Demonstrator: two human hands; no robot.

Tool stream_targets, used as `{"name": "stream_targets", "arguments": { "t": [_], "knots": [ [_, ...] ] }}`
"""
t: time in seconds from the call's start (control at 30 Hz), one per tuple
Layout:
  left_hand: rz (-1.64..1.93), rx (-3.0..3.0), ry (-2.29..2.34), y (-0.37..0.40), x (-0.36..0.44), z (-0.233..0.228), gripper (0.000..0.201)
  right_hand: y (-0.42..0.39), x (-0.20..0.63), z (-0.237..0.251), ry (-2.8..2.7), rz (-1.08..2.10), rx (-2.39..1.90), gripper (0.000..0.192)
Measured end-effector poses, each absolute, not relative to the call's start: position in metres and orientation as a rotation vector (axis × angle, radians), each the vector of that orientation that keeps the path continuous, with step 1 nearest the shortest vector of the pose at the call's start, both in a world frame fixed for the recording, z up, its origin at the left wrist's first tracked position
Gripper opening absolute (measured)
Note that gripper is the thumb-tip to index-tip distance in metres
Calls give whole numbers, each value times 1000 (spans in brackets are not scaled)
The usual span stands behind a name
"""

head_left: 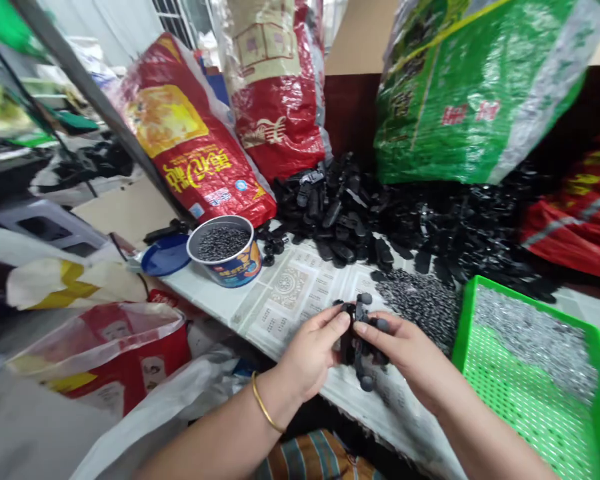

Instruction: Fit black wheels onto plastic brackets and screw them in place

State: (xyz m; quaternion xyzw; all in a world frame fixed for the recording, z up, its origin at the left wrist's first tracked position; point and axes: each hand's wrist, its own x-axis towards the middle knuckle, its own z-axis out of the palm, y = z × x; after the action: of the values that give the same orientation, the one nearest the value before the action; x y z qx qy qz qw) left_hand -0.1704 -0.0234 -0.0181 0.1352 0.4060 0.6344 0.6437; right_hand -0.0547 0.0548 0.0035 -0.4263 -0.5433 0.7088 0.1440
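Low over the front edge of the worktop [290, 293], left hand [310, 353] and right hand [405, 350] meeting, both closed around one black plastic part [361, 340]. Left thumb and fingertips pinching its left side; right fingers pressed on its right side and top. Part held upright, a rounded knob at its top end and another at its bottom end, clear of the surface below. Gold bangle [266, 407] round the left wrist.

Just beyond the right hand, a loose heap of small dark pellets [420, 300] lying on the patterned covering. To the right, touching that heap's edge, a green mesh basket [465, 333] with a layer of small grey metal bits inside. Further back, a broad pile of black plastic parts [380, 220] spread across the rear of the surface. Left of the pile, a round tin [225, 253] full of dark pellets, with a blue lid [165, 255] lying just beside it.

Behind all this, leaning sacks: a red sack [190, 140] at the left, a red and cream sack [275, 87] next to it, a green sack [475, 93] at the right. Down at the left, below the edge, an open clear-topped bag [100, 347] with red print.
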Motion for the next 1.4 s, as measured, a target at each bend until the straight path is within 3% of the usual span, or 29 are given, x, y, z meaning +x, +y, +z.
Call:
{"name": "stream_targets", "arguments": {
  "t": [0.17,0.43,1.1,1.4],
  "knots": [
    [1550,280,824,-21,-185,-11,23,62,-73,3,-1850,1910,-1143,32],
    [1542,184,798,-22,-187,-11,15,59,-78,2,-1853,1850,-1186,35],
    [1583,179,764,-18,-178,-3,20,65,-74,-3,-1779,1867,-1212,39],
    [1610,155,745,-23,-178,-12,13,62,-68,-1,-2021,1836,-1083,22]
  ]
}}
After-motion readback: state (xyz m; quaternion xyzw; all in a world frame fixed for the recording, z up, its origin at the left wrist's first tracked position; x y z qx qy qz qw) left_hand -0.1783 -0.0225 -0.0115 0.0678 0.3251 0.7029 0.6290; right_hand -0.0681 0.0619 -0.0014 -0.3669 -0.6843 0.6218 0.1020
